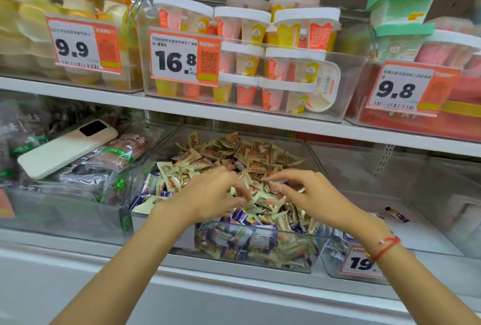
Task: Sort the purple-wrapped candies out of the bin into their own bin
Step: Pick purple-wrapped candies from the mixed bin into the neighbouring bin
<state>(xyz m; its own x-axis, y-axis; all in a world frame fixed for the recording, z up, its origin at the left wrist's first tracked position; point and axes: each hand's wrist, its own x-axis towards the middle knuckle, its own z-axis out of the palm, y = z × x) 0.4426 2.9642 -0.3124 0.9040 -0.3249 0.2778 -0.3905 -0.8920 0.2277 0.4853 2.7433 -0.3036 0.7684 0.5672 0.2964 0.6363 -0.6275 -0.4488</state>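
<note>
Fingers of left hand (208,194) and right hand (309,194) curled, digging in mixed candy bin (255,262); grip unclear. One purple candy (397,214) in right bin (429,244); many purple left. Early stage.

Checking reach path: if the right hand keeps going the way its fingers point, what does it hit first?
The right hand points left and down; it would likely first meet the cream-wrapped candies heaped beneath its fingertips, then the left hand. Depth is unclear.

Bright, even light; soft blur, bowed edges.
</note>
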